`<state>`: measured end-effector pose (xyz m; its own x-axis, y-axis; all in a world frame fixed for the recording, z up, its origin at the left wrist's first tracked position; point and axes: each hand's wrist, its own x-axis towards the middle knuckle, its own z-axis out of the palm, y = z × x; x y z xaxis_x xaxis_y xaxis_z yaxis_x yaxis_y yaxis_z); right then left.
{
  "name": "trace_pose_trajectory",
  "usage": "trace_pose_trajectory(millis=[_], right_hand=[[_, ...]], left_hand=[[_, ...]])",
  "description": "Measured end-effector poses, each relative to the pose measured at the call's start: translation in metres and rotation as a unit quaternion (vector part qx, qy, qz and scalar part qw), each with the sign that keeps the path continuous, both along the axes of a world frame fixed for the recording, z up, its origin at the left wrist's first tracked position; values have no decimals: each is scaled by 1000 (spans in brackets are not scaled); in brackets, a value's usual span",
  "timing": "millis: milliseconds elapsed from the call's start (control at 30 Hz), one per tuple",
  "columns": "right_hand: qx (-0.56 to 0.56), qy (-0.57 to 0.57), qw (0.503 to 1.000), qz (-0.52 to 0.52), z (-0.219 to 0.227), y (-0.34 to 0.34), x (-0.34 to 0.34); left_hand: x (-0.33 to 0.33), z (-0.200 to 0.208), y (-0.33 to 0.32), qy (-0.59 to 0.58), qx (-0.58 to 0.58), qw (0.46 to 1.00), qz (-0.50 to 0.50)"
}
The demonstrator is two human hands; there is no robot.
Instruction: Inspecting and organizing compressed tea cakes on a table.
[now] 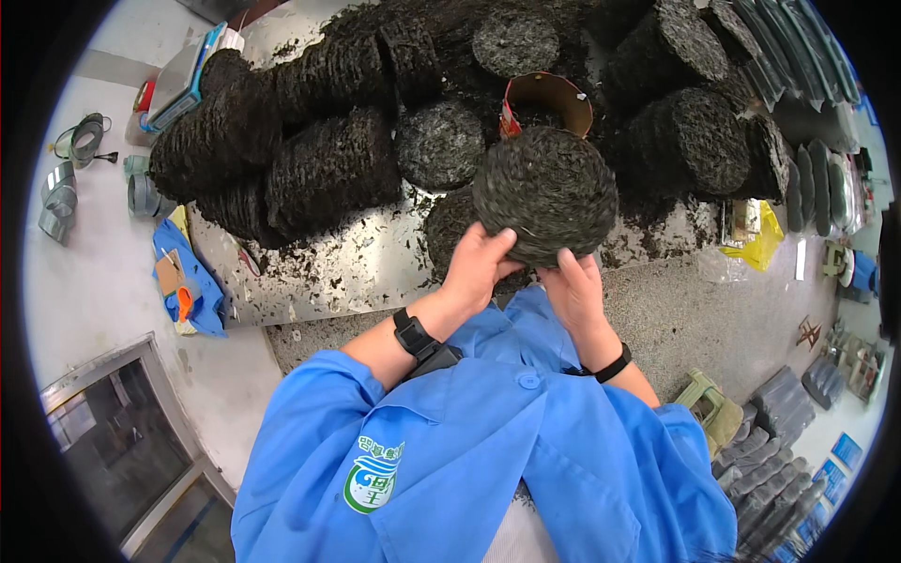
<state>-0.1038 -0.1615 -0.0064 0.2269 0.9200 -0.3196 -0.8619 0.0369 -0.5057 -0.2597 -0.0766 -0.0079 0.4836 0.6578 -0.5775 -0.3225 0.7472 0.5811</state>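
Both my hands grip a round, dark cake of dried seaweed point(546, 195) by its near edge, tilted up above the table's front edge. My left hand point(481, 267) has its thumb on the near face and its fingers behind. My right hand point(572, 286) pinches the same rim a little to the right. The cake's edge looks layered, and I cannot tell if it is one thick cake or several together. Just beyond it stands a red-and-brown open ring point(549, 98), partly hidden by the cake. Another seaweed cake point(449, 225) lies partly covered at the left.
Rows of seaweed cakes point(328, 169) fill the table's left, and more stacks point(690, 141) stand at the right. Loose flakes litter the metal tabletop point(324, 267). A blue scale point(183, 80) sits far left; packed bags point(798, 47) are far right. A yellow bag point(762, 239) hangs near the right edge.
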Motion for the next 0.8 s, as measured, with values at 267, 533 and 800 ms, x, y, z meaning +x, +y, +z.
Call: trace_pose_trajectory(millis=[267, 533, 800], right_hand=[[-73, -18, 997, 21, -18, -4, 29], [-94, -12, 993, 64, -24, -6, 60], [-122, -23, 990, 70, -34, -2, 79]], left_hand=[[19, 12, 24, 295, 674, 670, -95], [51, 5, 32, 296, 706, 621, -167], [73, 2, 46, 310, 665, 636, -239]])
